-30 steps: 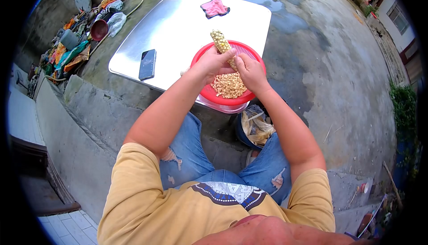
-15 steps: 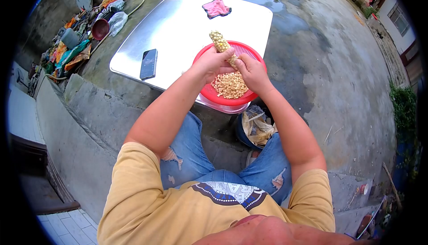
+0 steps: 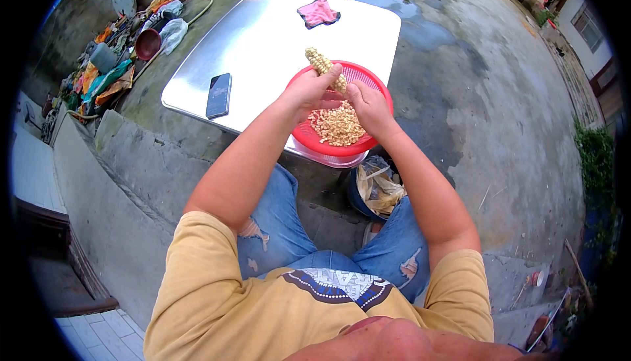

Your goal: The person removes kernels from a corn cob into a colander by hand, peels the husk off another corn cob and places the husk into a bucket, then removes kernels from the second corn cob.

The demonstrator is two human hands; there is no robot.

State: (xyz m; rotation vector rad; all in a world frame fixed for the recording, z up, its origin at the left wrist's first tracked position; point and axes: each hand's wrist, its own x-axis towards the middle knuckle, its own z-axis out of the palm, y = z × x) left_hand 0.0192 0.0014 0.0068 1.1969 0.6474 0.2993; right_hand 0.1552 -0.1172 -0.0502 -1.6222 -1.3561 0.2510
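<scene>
My left hand (image 3: 310,91) is wrapped round a pale corn cob (image 3: 320,62), whose upper end points away from me, tilted to the left. At the cob's lower end is my right hand (image 3: 369,108), its fingers closed against it. Both hands are above a red plastic basket (image 3: 386,91) at the near right corner of the metal table. Loose corn kernels (image 3: 338,126) lie heaped in the near part of the basket. My fingers hide part of the cob's lower end.
On the metal table (image 3: 263,39) lie a phone (image 3: 219,95) at the left and a pink cloth (image 3: 318,12) at the far side. A bin (image 3: 378,190) with husks stands below the table's near right corner. A pile of clutter (image 3: 105,75) lies at the far left.
The cob has turned and shifted slightly in my hands, and its upper end sits a little lower and further left. Both hands still hold it.
</scene>
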